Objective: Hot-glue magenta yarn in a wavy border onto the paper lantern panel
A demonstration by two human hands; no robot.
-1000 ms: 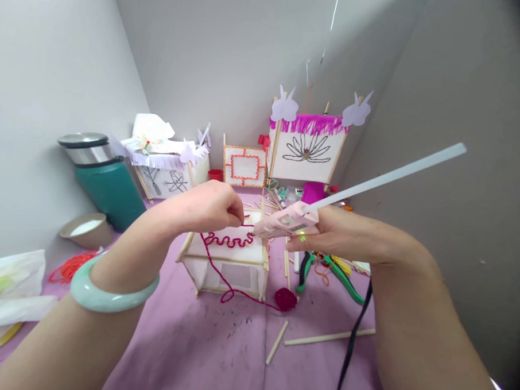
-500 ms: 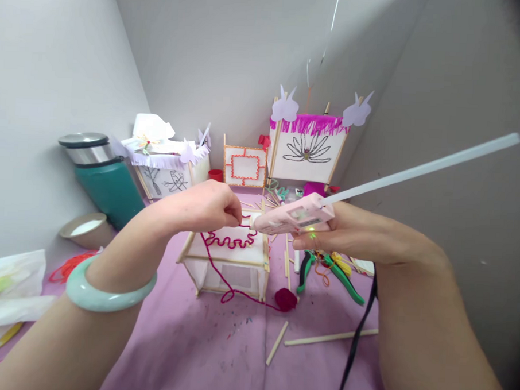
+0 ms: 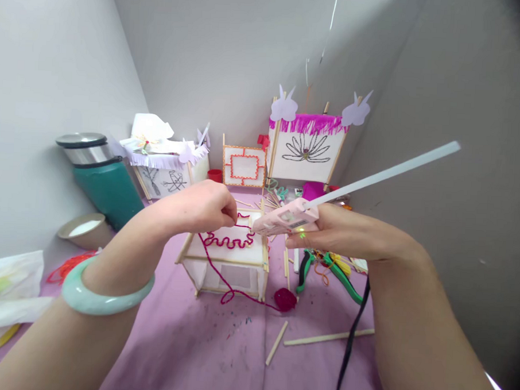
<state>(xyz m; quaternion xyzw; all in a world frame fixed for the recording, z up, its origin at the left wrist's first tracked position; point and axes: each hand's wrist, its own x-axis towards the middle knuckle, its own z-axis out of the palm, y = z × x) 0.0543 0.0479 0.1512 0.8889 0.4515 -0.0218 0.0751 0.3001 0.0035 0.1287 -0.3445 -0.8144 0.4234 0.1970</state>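
Observation:
In the head view my right hand (image 3: pixel 348 230) grips a pink hot glue gun (image 3: pixel 287 216), its green light lit and a long translucent glue stick (image 3: pixel 385 173) jutting from the back. The gun's nozzle points left, just over the top of a white wooden-framed box (image 3: pixel 222 262). Over that same top, my left hand (image 3: pixel 203 207) pinches dark red yarn (image 3: pixel 227 242), its fingertips partly hidden. Wavy loops of the yarn lie on the box top. One length trails down the front to a small yarn ball (image 3: pixel 285 299) on the table.
Green-handled pliers (image 3: pixel 342 279) and wooden sticks (image 3: pixel 329 337) lie to the right, near the gun's black cord (image 3: pixel 352 343). A teal bottle (image 3: pixel 107 185) and a bowl (image 3: pixel 84 230) stand left. Behind are decorated panels, including a flower lantern (image 3: pixel 307 151).
My right hand and the glue gun have shifted slightly left, and the glue stick's far end has swung left and a little lower. My left hand has barely moved.

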